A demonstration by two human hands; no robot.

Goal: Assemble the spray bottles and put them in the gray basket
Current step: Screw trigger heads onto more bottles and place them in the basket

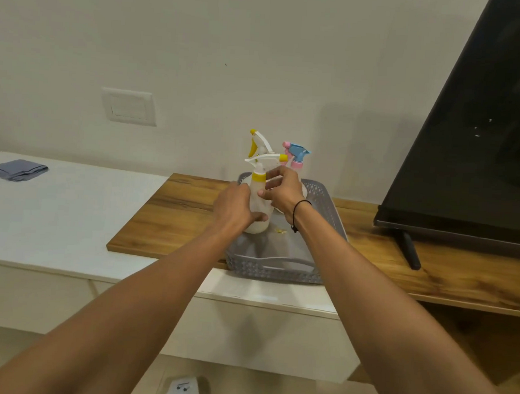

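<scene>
Reaching in from the bottom of the frame, both arms meet at centre over the gray basket [328,200]. The left hand [234,206] has its fingers wrapped round the body of a white spray bottle [259,206] with a yellow collar, which stands upright in the basket's left half. The right hand [283,189] has its fingers closed on the same bottle just under the white trigger head [265,158]; a black cord circles that wrist.

Behind it, at the basket's far end, stand a second yellow-and-white bottle [257,144] and a pink-and-blue bottle [297,155], all close together. The basket's near half is bare but for a few small scraps.

The basket rests on a wooden surface [176,216], its near rim overhanging the board's front edge. Open wood lies left of it. At right, a dark television [466,147] leans in. A folded gray cloth [17,169] lies at the far left on the white surface [71,211].
</scene>
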